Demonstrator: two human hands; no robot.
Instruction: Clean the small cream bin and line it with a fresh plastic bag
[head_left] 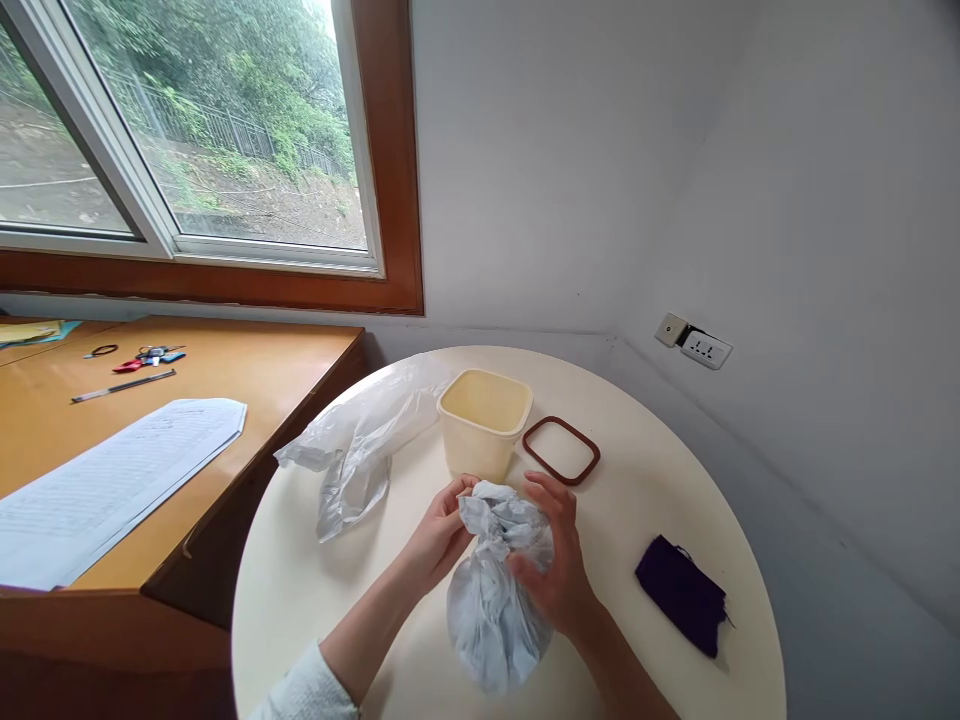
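Observation:
A pale grey plastic bag, bunched and twisted at its neck, is at the near middle of the round table. My left hand pinches the left side of the gathered neck, its fingertips partly hidden. My right hand curves round the right side, with the thumb against the bag and the fingers bent over its top. Just beyond the hands stands a cream plastic bin with an open top. Beside it lies a brown rectangular ring.
A clear plastic bag lies crumpled on the round table, left of the bin. A dark purple cloth is at the right. On the wooden desk are papers, a pen and keys.

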